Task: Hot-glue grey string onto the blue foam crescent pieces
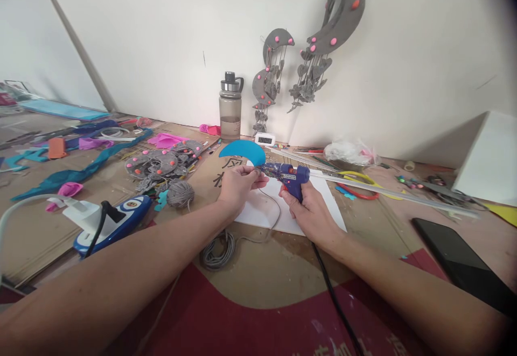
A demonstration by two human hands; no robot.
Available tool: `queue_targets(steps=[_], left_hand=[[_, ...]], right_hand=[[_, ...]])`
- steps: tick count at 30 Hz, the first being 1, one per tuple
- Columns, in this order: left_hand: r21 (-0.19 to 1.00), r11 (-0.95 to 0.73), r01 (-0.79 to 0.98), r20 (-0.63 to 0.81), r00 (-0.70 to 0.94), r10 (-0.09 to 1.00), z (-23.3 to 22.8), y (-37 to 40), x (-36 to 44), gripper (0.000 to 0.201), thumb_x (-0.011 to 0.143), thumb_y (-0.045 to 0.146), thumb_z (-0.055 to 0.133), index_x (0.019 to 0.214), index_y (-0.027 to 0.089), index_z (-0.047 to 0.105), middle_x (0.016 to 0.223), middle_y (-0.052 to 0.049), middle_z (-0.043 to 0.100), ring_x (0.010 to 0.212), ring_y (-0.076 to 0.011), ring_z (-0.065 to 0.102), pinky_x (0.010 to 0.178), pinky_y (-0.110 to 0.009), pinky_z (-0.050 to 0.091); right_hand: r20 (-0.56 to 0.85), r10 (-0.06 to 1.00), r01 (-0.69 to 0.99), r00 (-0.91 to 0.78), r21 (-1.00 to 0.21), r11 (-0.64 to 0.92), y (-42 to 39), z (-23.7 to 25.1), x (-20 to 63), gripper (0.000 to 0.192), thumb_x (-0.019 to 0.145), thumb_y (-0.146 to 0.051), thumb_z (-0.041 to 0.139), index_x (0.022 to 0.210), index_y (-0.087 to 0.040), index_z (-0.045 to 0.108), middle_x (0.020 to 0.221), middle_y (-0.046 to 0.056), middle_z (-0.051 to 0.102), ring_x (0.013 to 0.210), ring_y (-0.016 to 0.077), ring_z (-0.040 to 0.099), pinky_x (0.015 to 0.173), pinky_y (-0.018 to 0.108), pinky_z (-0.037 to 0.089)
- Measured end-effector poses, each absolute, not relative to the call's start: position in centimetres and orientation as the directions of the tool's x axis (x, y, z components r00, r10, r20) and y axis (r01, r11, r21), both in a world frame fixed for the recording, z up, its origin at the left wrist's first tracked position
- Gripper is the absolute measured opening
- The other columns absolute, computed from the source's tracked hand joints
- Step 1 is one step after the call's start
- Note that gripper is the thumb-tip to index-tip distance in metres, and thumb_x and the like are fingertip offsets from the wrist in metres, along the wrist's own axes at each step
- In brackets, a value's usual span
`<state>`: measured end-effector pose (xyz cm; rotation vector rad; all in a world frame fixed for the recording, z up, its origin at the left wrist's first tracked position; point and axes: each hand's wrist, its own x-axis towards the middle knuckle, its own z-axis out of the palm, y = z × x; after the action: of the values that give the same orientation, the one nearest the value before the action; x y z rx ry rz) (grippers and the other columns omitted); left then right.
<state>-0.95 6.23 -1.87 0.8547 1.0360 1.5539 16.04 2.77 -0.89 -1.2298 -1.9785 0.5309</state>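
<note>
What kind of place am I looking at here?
Probably a craft workspace: the right hand holds a glue gun, a ball of yarn sits among scraps, and grey crescents hang on the wall.

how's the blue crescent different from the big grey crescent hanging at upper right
The blue crescent looks plain; the big grey crescent carries pink and orange dots. The blue crescent is held by the left hand; the big grey crescent hangs against the wall. Both share a curved shape.
</note>
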Motion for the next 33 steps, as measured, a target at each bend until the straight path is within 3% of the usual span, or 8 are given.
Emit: queue_targets(steps=[15,28,33], left_hand=[[0.940,-0.116,-0.322,0.044,-0.223,0.974,-1.97,6.18,-1.00,0.010,0.075,0.015,0.067,0.070,0.010,0.060,0.065,-0.007,0.067,0.063,-0.0149,0.067,0.073,-0.033,0.058],[0.903,-0.166,-0.396,0.068,-0.249,0.966,-2.08,6.36,-1.11,0.011,0.075,0.014,0.067,0.070,0.011,0.058,0.070,-0.006,0.067,0.066,-0.0155,0.068,0.075,-0.036,0.058],[0.881,-0.177,-0.438,0.076,-0.238,0.968,-1.76,6.28,-1.15,0.006,0.078,0.013,0.063,0.075,0.010,0.059,0.076,-0.007,0.068,0.069,-0.0139,0.069,0.073,-0.030,0.057]], right_hand=[[0.380,0.892,0.622,-0.246,-0.644,0.445,2.75,-0.86,15.98,0.028,0.089,-0.039,0.044,0.106,-0.018,0.053,0.094,0.009,0.063,0.082,0.0219,0.059,0.068,0.033,0.045],[0.368,0.902,0.609,-0.227,-0.669,0.426,2.97,-0.95,16.25,0.031,0.089,-0.042,0.042,0.107,-0.019,0.053,0.080,0.005,0.062,0.068,0.0198,0.057,0.063,0.033,0.044],[0.296,0.941,0.529,-0.163,-0.779,0.337,3.37,-0.87,16.28,0.029,0.086,-0.042,0.047,0.102,-0.018,0.053,0.072,0.002,0.061,0.057,0.0158,0.054,0.058,0.030,0.043]])
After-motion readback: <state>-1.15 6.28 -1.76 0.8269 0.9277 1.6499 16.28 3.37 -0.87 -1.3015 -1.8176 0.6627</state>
